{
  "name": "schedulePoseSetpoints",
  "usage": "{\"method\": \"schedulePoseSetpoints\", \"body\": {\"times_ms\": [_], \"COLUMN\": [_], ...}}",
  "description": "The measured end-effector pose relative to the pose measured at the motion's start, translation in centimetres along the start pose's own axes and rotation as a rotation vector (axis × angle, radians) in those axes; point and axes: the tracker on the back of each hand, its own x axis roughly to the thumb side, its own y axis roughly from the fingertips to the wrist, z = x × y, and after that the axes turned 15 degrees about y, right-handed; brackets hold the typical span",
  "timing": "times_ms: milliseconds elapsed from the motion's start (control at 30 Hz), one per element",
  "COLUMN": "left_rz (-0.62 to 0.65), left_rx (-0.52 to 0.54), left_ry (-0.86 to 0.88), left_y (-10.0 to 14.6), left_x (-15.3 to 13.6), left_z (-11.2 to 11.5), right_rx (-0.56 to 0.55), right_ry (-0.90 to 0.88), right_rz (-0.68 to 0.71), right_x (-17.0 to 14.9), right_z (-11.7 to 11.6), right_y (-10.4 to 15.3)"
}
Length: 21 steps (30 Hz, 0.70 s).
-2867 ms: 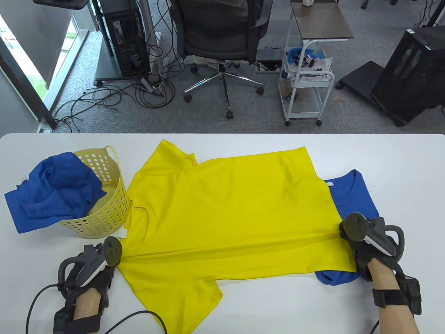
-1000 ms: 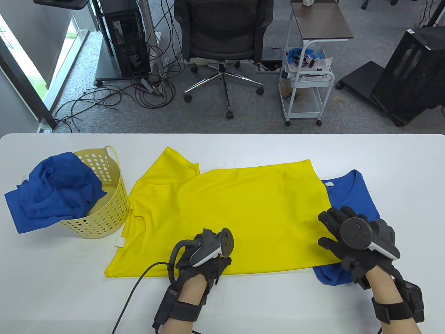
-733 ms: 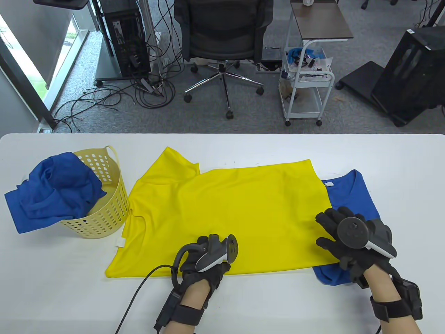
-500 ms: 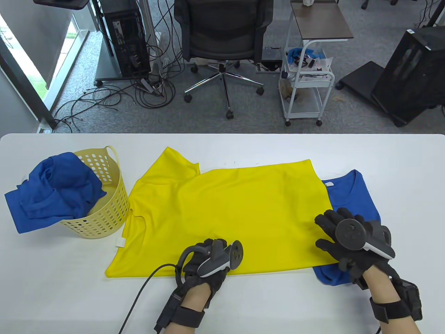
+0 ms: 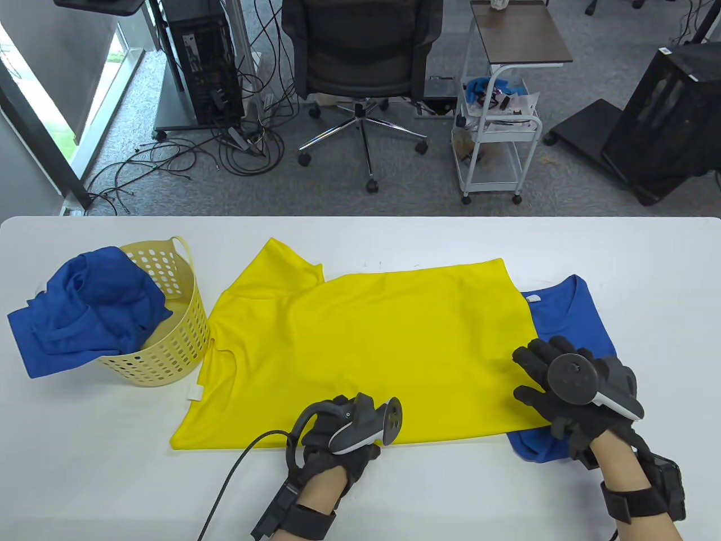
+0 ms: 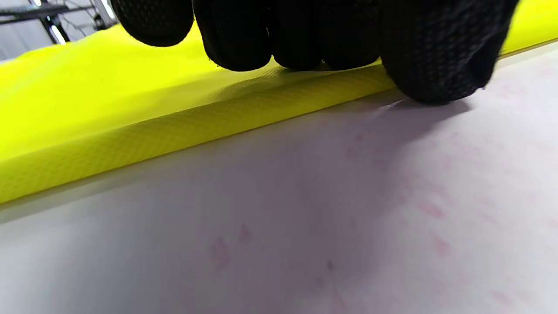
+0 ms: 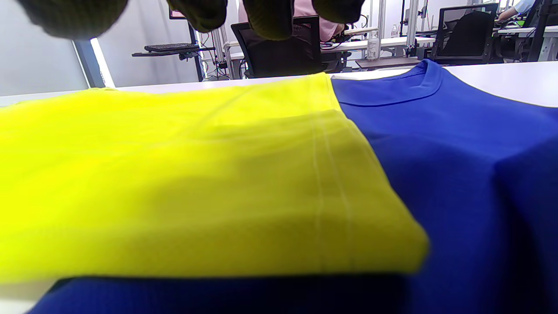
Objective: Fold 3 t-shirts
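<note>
Where it spills over the rim, blue shirt [image 5: 84, 310] in yellow basket [image 5: 174, 344].

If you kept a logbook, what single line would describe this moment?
step: folding yellow t-shirt | left hand: fingers on its near folded edge | right hand: flat on its hem, over blue t-shirt | basket: blue shirt waiting

white table [image 5: 648, 265], yellow t-shirt [image 5: 366, 338], basket [image 5: 174, 344]

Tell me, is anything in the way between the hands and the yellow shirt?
No, nothing visible is. The left hand has its fingers right on the near folded edge of the yellow shirt. The right hand lies spread on the shirt's right end, where it overlaps the blue shirt.
</note>
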Motion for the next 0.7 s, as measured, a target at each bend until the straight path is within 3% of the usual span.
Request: {"method": "schedulePoseSetpoints", "body": {"times_ms": [700], "left_rz": [0.118], "left_rx": [0.219], "left_ry": [0.007], "left_y": [-0.17], "left_x": [-0.02], "left_z": [-0.51], "right_rx": [0.014], "right_ry": [0.003], "right_rz": [-0.002], "right_x": [0.18], "right_z": [-0.27], "right_y": [-0.21]}}
